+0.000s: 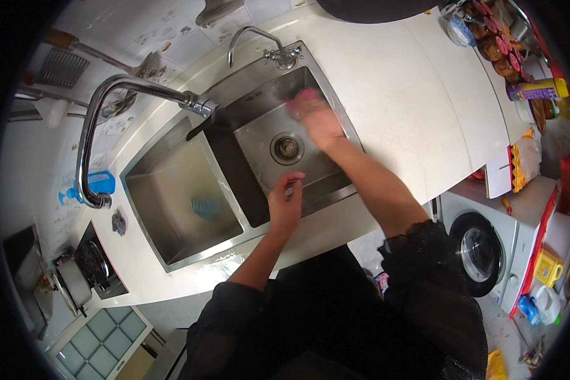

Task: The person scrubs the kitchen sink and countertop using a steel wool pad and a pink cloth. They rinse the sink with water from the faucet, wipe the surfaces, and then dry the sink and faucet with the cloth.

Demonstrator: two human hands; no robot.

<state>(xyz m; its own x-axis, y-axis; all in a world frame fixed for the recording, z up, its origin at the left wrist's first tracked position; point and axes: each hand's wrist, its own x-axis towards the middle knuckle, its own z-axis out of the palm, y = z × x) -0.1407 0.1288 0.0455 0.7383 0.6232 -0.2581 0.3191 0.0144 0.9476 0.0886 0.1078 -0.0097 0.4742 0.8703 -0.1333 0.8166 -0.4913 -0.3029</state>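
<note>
My right hand [319, 124], blurred, presses a pink cloth or sponge [305, 100] against the far right inner wall of the stainless steel sink's right basin [261, 128]. Over the near side of the same basin hangs my left hand [286, 197], its fingers loosely bent and nothing visible in them. Between the two hands lies the round drain strainer [287, 148] in the basin floor. The left basin [156, 190] holds cloudy water, with a blue scrubbing cloth or sponge [204, 208] in it.
A tall chrome faucet [95, 109] arches at the left; a smaller tap [285, 57] stands behind the right basin. A blue pump bottle [95, 186] and steel wool [118, 222] are left of the sink. White countertop [408, 104] extends right, above a washing machine [498, 242].
</note>
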